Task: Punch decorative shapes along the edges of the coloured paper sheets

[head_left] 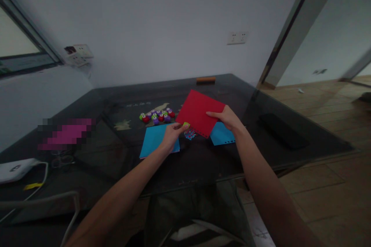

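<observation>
My left hand (173, 136) is closed on a small yellow-green craft punch (186, 124) at the lower left edge of a red sheet of paper (199, 110). My right hand (227, 117) grips that sheet at its right side, thumb on top. Small holes run along the sheet's near edge. Just below lies a little heap of red and blue paper cutouts (190, 135). A blue stack of paper (155, 139) rests beneath and beside my left hand. Partly hidden under the red sheet is a blue sheet (222, 135) with holes along its near edge.
Several red, green and purple punches (158, 116) cluster behind the blue stack. A brown cylinder (205, 80) lies at the table's back. On the left are scissors (62, 160), a pink item (68, 133) and a white power strip (17, 170). A dark flat object (282, 131) lies right.
</observation>
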Demonstrator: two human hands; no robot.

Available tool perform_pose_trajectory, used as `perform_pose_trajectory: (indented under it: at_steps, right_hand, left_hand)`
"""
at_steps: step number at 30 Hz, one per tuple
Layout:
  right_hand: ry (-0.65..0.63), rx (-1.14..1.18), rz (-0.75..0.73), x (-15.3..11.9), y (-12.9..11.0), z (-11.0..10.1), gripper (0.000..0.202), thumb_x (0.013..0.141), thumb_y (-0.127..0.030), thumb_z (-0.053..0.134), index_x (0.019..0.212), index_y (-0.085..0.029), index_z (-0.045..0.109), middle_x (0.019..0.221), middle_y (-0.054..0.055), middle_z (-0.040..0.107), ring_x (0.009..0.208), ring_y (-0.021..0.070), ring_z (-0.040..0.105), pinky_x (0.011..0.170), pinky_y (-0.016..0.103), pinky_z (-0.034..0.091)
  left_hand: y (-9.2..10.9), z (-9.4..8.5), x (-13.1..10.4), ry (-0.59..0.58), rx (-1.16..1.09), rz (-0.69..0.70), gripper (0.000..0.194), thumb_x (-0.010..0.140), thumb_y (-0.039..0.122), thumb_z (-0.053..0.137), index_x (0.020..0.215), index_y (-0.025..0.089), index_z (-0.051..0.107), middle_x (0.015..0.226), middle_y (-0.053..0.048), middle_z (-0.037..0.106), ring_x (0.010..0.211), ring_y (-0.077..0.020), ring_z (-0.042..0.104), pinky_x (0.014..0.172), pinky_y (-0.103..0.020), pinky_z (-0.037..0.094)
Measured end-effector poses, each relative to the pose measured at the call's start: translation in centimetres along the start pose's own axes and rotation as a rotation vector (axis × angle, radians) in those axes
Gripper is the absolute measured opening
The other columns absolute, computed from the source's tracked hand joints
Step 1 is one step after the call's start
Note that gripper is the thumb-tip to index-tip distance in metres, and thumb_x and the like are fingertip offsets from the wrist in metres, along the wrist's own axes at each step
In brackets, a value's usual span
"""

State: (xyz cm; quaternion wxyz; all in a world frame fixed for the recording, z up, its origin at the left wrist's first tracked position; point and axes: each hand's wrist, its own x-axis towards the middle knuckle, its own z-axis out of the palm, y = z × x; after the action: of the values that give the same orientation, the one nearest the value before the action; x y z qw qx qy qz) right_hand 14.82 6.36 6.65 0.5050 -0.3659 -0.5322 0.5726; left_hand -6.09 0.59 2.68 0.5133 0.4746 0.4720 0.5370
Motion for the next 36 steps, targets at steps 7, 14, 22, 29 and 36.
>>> perform_pose_trajectory:
  at_steps: [7, 14, 22, 29, 36]
  right_hand:
    - [-0.024, -0.057, 0.018, -0.07, -0.05, -0.23, 0.042, 0.051, -0.027, 0.080, 0.090, -0.016, 0.066, 0.097, 0.011, 0.069, 0.089, 0.0290, 0.065, 0.082, 0.045, 0.052]
    - [-0.016, -0.137, 0.042, -0.13, -0.21, -0.51, 0.040, 0.051, -0.025, 0.079, 0.088, -0.016, 0.065, 0.097, 0.011, 0.069, 0.086, 0.0282, 0.065, 0.078, 0.043, 0.053]
    - [0.037, -0.319, 0.028, 0.28, 0.25, -0.69, 0.036, 0.056, -0.028, 0.077, 0.087, -0.014, 0.065, 0.096, 0.015, 0.068, 0.086, 0.0296, 0.065, 0.079, 0.046, 0.053]
    - [0.058, -0.308, -0.005, 0.42, 0.44, -0.69, 0.034, 0.055, -0.030, 0.077, 0.084, -0.016, 0.065, 0.092, 0.013, 0.069, 0.087, 0.0326, 0.064, 0.078, 0.050, 0.052]
    - [0.080, -0.307, -0.012, 0.37, 0.35, -0.69, 0.031, 0.054, -0.028, 0.077, 0.081, -0.017, 0.066, 0.092, 0.013, 0.069, 0.085, 0.0318, 0.065, 0.078, 0.049, 0.051]
  left_hand:
    - [-0.04, 0.37, -0.17, -0.006, 0.047, -0.006, 0.023, 0.063, 0.035, 0.071, 0.079, 0.018, 0.070, 0.090, -0.006, 0.072, 0.092, -0.0263, 0.062, 0.083, -0.037, 0.046]
    - [-0.40, 0.14, 0.09, 0.004, 0.066, -0.012, 0.028, 0.063, 0.038, 0.070, 0.080, 0.016, 0.069, 0.089, -0.006, 0.071, 0.089, -0.0248, 0.063, 0.080, -0.034, 0.046]
    - [0.09, 0.15, -0.12, 0.011, 0.076, 0.003, 0.026, 0.066, 0.037, 0.068, 0.082, 0.017, 0.068, 0.095, -0.007, 0.071, 0.095, -0.0246, 0.062, 0.081, -0.032, 0.047]
    - [0.10, 0.03, -0.06, -0.034, 0.033, -0.047, 0.029, 0.064, 0.037, 0.070, 0.084, 0.016, 0.068, 0.094, -0.007, 0.071, 0.094, -0.0259, 0.063, 0.084, -0.036, 0.047]
    - [0.56, 0.12, -0.37, -0.083, 0.012, -0.059, 0.030, 0.064, 0.035, 0.071, 0.088, 0.017, 0.068, 0.099, -0.009, 0.070, 0.097, -0.0272, 0.062, 0.084, -0.038, 0.046]
